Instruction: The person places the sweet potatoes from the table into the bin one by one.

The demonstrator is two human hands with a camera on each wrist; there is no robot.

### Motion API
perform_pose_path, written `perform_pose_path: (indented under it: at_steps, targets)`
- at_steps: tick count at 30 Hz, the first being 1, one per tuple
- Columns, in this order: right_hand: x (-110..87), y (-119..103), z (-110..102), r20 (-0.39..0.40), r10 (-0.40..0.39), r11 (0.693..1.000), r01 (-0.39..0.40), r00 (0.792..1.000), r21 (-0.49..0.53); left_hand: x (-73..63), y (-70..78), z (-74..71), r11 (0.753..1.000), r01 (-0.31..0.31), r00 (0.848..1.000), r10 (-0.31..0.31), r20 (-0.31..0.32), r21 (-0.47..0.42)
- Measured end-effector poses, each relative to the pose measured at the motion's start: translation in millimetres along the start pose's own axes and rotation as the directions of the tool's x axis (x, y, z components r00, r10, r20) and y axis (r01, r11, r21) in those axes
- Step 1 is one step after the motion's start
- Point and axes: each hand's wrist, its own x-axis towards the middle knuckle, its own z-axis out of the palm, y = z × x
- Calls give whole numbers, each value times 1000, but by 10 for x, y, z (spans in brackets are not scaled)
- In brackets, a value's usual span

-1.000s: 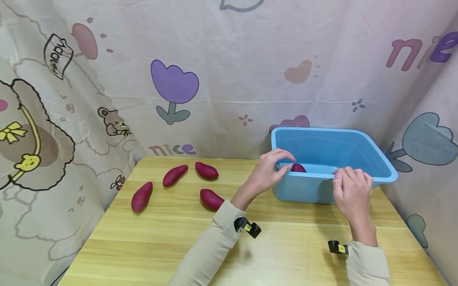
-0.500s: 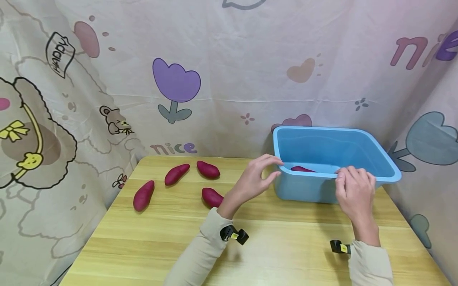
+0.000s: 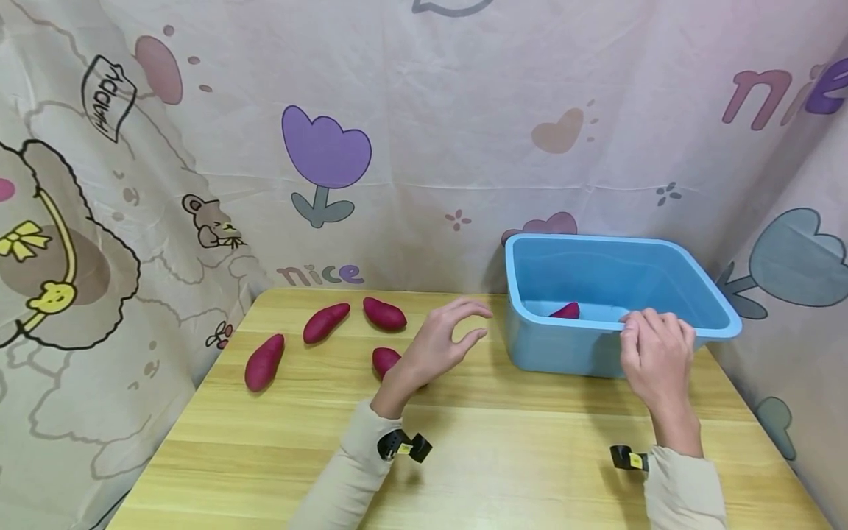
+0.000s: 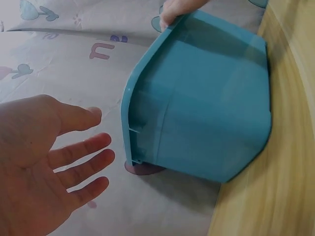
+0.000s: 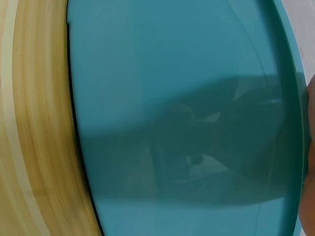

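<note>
A blue plastic tub (image 3: 570,353) stands at the right of the wooden table, with part of a dark red sweet potato (image 3: 566,311) showing inside it. My right hand (image 3: 658,361) grips the tub's front rim, fingers curled over it. Left of the tub, my left hand (image 3: 433,344) hovers with fingers spread and relaxed, holding nothing; the left wrist view also shows the palm (image 4: 29,162) apart from the tub. Below this hand lies a sweet potato (image 3: 384,361), partly hidden by it.
More sweet potatoes lie on the table's left half: one at the far left (image 3: 265,363), another (image 3: 327,322) behind it, and a third (image 3: 384,314) near the back edge. A printed curtain (image 3: 424,132) hangs behind and beside the wooden table (image 3: 503,456).
My left hand has drawn back from the tub's rim toward the left. The sweet potato inside the tub has shifted and turned. My right hand stays on the rim.
</note>
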Motion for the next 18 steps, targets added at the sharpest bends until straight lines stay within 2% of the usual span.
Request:
perform_pose_path:
  at_steps: [3, 10, 18]
  targets:
    - [-21, -8, 2, 2, -1, 1000, 1, 1000, -1, -83, -34, -52, 1000, 6, 1000, -6, 13, -2]
    - [-10, -6, 6, 16, 10, 1000, -10, 1000, -2, -243, -136, -216, 998, 67, 998, -67, -4, 7]
    - [-20, 10, 1, 10, 5, 1000, -5, 1000, -10, -394, -296, -321, 995, 95, 995, -95, -28, 2]
